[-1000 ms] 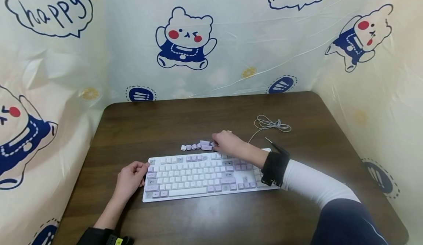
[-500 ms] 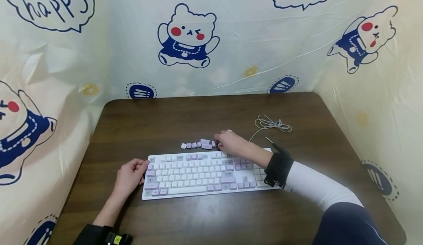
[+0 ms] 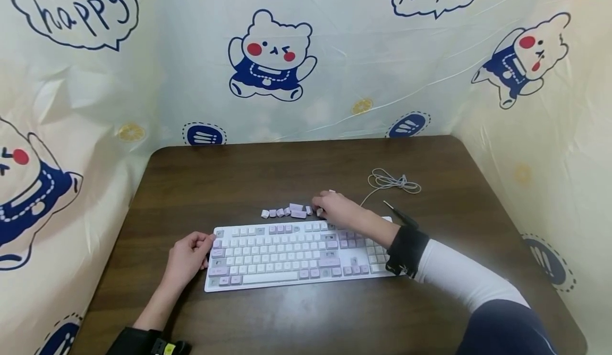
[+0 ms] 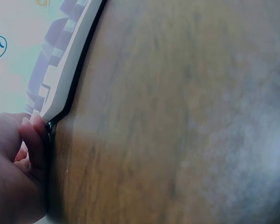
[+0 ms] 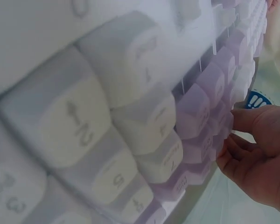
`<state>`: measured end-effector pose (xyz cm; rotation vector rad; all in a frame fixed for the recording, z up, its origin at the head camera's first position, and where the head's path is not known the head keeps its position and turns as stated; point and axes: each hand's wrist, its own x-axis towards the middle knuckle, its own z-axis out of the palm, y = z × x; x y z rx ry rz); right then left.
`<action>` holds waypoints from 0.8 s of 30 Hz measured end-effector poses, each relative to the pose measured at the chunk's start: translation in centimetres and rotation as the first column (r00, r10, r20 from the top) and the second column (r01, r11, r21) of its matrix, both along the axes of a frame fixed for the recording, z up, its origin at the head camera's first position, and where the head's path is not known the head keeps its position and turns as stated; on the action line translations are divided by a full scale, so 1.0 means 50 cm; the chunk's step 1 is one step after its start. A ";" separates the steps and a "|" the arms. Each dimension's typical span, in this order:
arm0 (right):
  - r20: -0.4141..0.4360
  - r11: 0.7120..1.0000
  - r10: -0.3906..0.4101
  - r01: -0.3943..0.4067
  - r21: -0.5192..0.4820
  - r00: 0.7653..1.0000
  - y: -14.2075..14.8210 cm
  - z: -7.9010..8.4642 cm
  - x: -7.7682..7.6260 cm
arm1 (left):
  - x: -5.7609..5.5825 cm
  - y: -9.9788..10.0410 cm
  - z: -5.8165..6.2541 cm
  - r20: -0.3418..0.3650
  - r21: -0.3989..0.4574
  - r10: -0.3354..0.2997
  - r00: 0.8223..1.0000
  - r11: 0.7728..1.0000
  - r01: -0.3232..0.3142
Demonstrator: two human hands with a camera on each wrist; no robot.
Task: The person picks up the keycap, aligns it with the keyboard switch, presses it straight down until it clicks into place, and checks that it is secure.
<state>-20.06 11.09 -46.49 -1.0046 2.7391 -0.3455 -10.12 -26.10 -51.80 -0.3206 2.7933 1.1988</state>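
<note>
Brown table point(image 3: 306, 318), bear-print sheeting point(image 3: 339, 86) at twelve o'clock, left hand point(image 3: 188, 255) pinching keyboard point(image 3: 277, 256) at nine, right hand point(image 3: 338, 208) near keycaps point(image 3: 297, 208), hold unclear.

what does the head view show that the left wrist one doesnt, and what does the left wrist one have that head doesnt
Only the head view: the right hand, the loose keycaps behind the keyboard, the bundled cable and a thin tool by the right wrist.

Only the left wrist view: a close side-on look at the keyboard's edge, with a dark strip below its pale side.

Both: the left hand at the keyboard's left end, the brown tabletop and the printed sheet.
</note>
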 end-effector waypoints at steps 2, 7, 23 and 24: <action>0.008 1.000 -0.015 0.015 -0.007 1.000 0.005 0.004 0.003 | 0.000 0.000 -0.001 0.003 0.002 -0.001 1.000 1.000 0.001; 0.029 0.998 -0.056 0.057 -0.031 0.998 0.021 0.027 0.018 | 0.000 0.000 -0.004 0.010 -0.002 -0.001 1.000 1.000 0.001; 0.241 0.992 -0.035 0.063 -0.110 0.970 0.076 0.045 0.027 | 0.000 -0.002 -0.003 0.015 -0.011 0.001 1.000 1.000 0.000; 0.255 0.991 -0.033 0.064 -0.115 0.967 0.077 0.044 0.025 | 0.000 -0.002 -0.003 0.018 -0.011 0.000 1.000 1.000 0.000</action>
